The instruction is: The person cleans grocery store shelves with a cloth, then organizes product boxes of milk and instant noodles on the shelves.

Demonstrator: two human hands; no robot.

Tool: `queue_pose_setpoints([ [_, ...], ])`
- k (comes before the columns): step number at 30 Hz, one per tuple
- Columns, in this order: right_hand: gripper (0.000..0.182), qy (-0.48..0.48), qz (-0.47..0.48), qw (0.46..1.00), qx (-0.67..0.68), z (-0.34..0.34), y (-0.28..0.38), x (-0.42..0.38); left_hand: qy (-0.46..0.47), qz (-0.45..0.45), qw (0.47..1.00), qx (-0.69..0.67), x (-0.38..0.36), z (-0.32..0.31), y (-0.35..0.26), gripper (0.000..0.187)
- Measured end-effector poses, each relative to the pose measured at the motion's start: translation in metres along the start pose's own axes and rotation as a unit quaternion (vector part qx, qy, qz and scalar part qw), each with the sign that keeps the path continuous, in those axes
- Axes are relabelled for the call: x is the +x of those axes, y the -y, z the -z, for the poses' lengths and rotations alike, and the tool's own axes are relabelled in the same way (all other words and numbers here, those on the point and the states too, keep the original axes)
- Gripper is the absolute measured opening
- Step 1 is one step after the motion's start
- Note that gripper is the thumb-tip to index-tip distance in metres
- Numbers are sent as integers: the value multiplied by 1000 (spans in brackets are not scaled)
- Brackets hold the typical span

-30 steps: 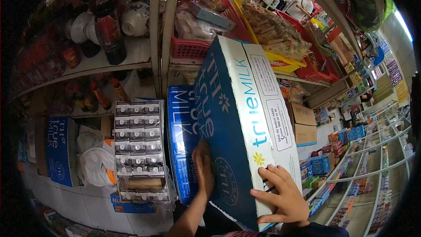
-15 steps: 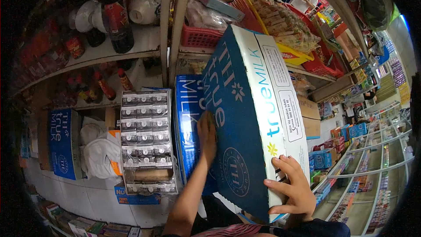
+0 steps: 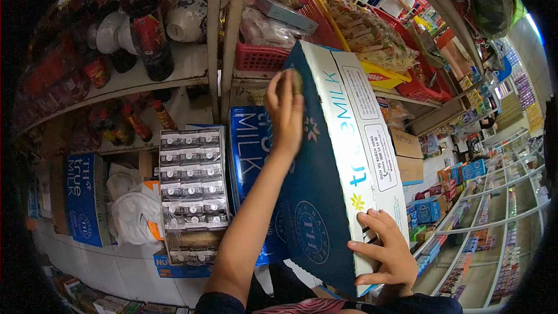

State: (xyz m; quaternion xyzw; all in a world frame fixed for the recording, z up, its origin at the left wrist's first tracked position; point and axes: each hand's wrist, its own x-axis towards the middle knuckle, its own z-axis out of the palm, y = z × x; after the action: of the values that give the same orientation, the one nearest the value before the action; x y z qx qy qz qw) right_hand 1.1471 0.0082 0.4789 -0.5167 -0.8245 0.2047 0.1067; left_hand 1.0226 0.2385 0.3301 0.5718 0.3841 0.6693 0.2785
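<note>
A large dark-blue and white TH true MILK carton stands tilted in front of me. My right hand grips its near white edge, fingers and thumb spread over the cardboard. High on the carton's blue face is my left hand, its fingers closed around a small brownish pad pressed to the surface. Behind my left forearm, a brighter blue MILK carton is partly covered. To its left sits a plastic-wrapped tray of small drink boxes.
Shelves at the left hold sauce bottles and white bowls. Red baskets and a yellow basket of packets sit above the carton. Another blue milk carton and a white bag are at the lower left. Wire racks stand right.
My left hand has moved up along the carton's blue face, toward its far top edge. My right hand keeps its place on the near edge.
</note>
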Motion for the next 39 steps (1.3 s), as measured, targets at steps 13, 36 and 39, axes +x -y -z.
queue_pose_setpoints([
  [13,57,27,6,1000,-9,2,-4,1,7,144,988,-57,-59,11,-25,44],
  [36,58,18,5,1000,9,0,-5,-3,251,50,905,340,-14,63,102,26],
  [39,57,17,-3,1000,17,2,-6,-3,223,23,926,303,-12,58,135,27],
])
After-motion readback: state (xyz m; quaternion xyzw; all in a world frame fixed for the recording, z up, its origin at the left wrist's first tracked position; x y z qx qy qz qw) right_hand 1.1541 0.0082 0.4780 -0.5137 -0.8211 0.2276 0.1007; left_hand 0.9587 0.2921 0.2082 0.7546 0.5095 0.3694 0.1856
